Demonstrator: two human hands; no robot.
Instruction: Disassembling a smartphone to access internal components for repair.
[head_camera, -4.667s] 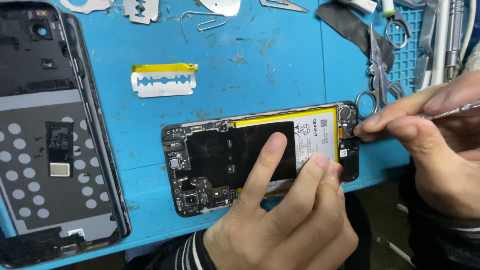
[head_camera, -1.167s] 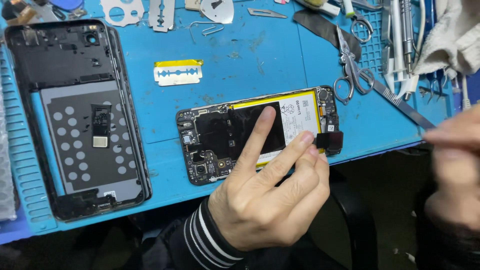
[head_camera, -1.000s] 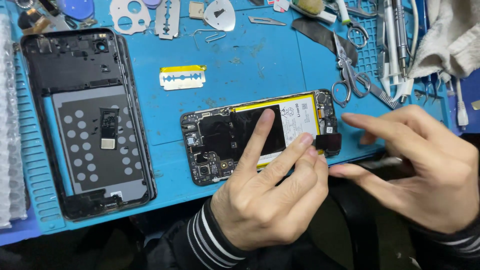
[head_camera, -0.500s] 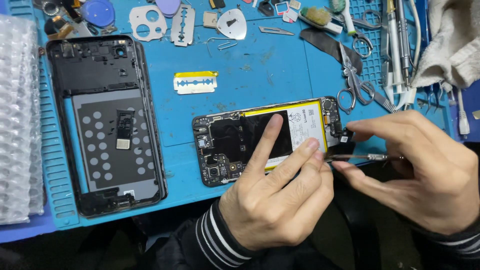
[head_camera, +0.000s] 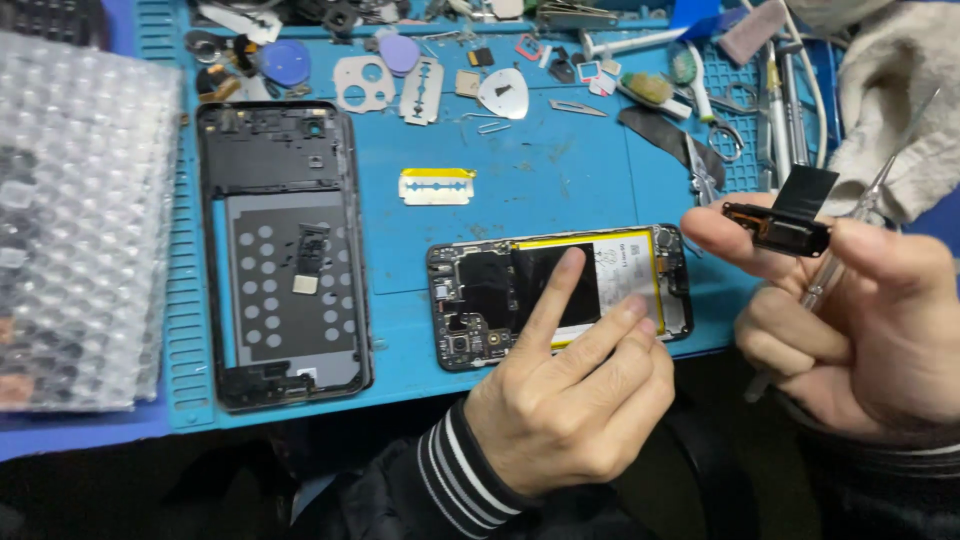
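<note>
On your bench, bubble wrap (head_camera: 85, 220) lies far left, then one black rear shell (head_camera: 285, 255) and one razor blade (head_camera: 437, 186). Your left hand (head_camera: 570, 400) presses two fingers on the opened phone (head_camera: 560, 290). Your right hand (head_camera: 860, 310) pinches a small black module (head_camera: 780, 225), lifted clear, with tweezers (head_camera: 835, 250).

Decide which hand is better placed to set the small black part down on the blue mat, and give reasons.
The right hand: it already pinches the small black rectangular part above the blue silicone mat. The left hand is occupied, its fingers pressing on the opened black phone body.
</note>
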